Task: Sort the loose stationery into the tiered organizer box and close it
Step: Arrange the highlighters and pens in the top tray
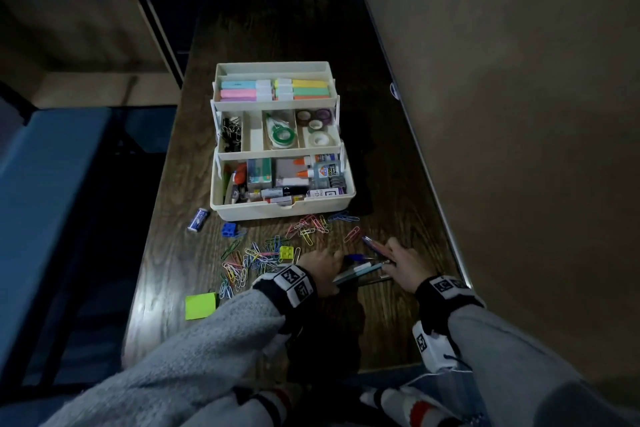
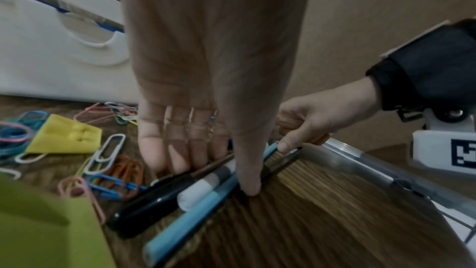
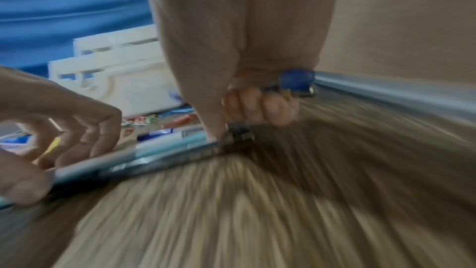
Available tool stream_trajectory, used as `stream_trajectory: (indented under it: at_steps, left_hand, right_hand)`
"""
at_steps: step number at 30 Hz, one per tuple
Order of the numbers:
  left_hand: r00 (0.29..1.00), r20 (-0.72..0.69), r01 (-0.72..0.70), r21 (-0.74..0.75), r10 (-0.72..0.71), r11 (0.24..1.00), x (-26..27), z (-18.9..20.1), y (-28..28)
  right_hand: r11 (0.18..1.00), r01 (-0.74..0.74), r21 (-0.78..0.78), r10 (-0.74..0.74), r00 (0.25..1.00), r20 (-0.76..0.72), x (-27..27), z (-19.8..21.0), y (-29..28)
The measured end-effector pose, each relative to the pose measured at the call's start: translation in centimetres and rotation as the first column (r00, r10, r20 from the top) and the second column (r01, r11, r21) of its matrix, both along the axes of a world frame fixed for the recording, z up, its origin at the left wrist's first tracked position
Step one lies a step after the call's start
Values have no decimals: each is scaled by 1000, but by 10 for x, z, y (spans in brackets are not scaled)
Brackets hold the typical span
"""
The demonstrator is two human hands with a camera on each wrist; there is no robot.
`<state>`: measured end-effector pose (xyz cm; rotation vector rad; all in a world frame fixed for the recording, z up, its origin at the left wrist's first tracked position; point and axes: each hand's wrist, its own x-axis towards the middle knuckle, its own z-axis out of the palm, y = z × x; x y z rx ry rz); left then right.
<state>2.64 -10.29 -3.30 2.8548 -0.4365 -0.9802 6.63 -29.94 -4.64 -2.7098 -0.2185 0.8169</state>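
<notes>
The cream tiered organizer point(image 1: 282, 210) stands open mid-table, its three tiers stepped back and filled with highlighters, tapes, glue and other items. In front of it a bunch of pens point(image 1: 360, 272) lies on the wood between my hands. My left hand point(image 1: 332, 262) pinches the bunch point(image 2: 195, 207) between thumb and fingers point(image 2: 177, 162). At the other end, my right hand point(image 1: 394, 258) curls its fingers point(image 3: 257, 107) round the pens point(image 3: 159, 150) and round a blue-capped pen point(image 3: 296, 80). The right wrist view is motion-blurred.
Several coloured paper clips point(image 1: 256, 260) litter the table point(image 1: 381, 329) left of my hands and along the box front. Among them sit a yellow sharpener point(image 1: 286, 252), a blue sharpener point(image 1: 228, 229), an eraser point(image 1: 198, 219) and green sticky notes point(image 1: 200, 305). A wall point(image 1: 519, 114) runs along the right edge.
</notes>
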Motion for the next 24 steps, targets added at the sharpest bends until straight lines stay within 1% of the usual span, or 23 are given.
stream_trajectory:
  at_steps: [4,8,11,13,16,17,19,21,24]
  left_hand:
    - [999,-40,9,-1,-9,1000,7,3,9]
    - [998,-55,26,2,-26,1000,10,5,14]
    - [998,-54,28,5,-28,1000,10,5,16]
    - [998,-52,21,-12,-22,1000,9,5,18]
    - [999,-46,-2,-50,0,999,6,4,20]
    - [999,-42,-10,-62,8,998,5,4,20]
    - [999,-27,-22,-93,20,995,5,4,23]
    - [999,-9,-42,-122,41,992,4,5,27]
    - [997,36,-63,-100,67,993,0,7,40]
  right_hand:
    - [992,-104,-69,100,994,-53,19,8,10]
    - [963,-228,-141,217,972,-85,32,13,13]
    - [953,-257,-163,246,966,-85,34,15,11]
    - [966,-219,-137,215,976,-42,33,17,7]
    - [992,-119,-27,121,990,66,26,18,-1]
    - [995,-96,6,95,992,81,22,19,-1]
    - [995,-91,52,88,995,54,14,18,1]
    - [988,-110,104,112,994,-8,6,15,6]
    - [982,-123,145,132,990,-54,-1,8,14]
